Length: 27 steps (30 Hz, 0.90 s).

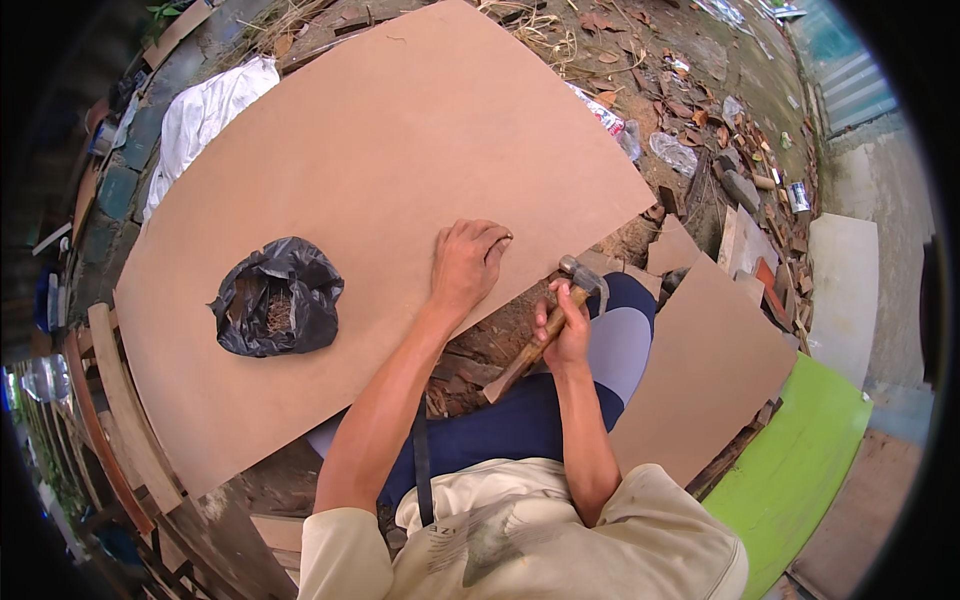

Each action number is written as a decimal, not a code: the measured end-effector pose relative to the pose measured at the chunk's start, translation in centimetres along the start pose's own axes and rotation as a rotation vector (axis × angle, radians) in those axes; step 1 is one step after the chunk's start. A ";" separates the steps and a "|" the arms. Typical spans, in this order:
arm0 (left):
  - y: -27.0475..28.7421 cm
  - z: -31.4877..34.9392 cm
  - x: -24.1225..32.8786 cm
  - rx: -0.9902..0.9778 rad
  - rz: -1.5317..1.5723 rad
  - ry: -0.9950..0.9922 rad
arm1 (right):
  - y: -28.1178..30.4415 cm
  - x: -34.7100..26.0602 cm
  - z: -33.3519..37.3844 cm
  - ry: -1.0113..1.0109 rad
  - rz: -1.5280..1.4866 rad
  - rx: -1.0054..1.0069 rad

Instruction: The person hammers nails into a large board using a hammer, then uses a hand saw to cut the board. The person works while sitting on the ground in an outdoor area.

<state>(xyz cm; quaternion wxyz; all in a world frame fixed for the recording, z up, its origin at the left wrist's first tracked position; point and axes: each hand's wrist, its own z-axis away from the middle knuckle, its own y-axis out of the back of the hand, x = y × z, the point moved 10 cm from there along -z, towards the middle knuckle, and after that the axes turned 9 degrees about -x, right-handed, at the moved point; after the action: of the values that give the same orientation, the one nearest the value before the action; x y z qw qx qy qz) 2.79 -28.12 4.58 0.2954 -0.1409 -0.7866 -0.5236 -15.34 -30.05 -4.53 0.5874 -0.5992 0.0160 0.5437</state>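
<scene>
A large brown sheet of board (380,130) lies in front of me. My left hand (467,262) rests on it near its right front edge, fingers curled and thumb pressed against them. Whatever those fingers may pinch is too small to make out. In my right hand (567,335) is a claw hammer (520,362), gripped by its wooden handle close under the metal head. The hammer is held over my lap, just off the board's edge. Left of my left forearm, a black plastic bag (240,330) stands open on the board with many thin nails (279,312) inside.
A smaller brown board piece (700,370) lies to my right, beside a bright green panel (800,470). Rubble and dry leaves (690,110) cover the ground at the far right. At the left are a white sack (205,120) and wooden slats (125,400).
</scene>
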 end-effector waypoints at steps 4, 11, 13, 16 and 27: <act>-0.4 -0.1 -0.1 -0.004 -0.002 0.000 | 0.2 -0.3 -1.3 0.017 -0.194 0.036; 0.3 -0.1 -1.5 -0.076 0.158 0.006 | -1.7 -0.1 -3.5 -0.140 0.030 -0.160; 0.7 0.0 -1.5 -0.039 0.169 -0.010 | -1.8 -0.1 -3.2 -0.144 0.043 -0.153; 0.6 0.0 -1.2 -0.047 0.154 -0.031 | -1.3 -0.3 -3.0 -0.126 0.047 -0.165; -0.1 0.0 -0.9 -0.076 0.085 -0.080 | -0.7 -0.5 -3.8 -0.088 -0.220 -0.220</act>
<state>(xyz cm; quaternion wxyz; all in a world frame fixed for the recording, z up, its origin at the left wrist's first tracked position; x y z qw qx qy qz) 3.48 -28.10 4.00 0.2799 -0.2061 -0.7706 -0.5342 -12.64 -32.88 -4.76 0.5742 -0.6337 -0.1351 0.5005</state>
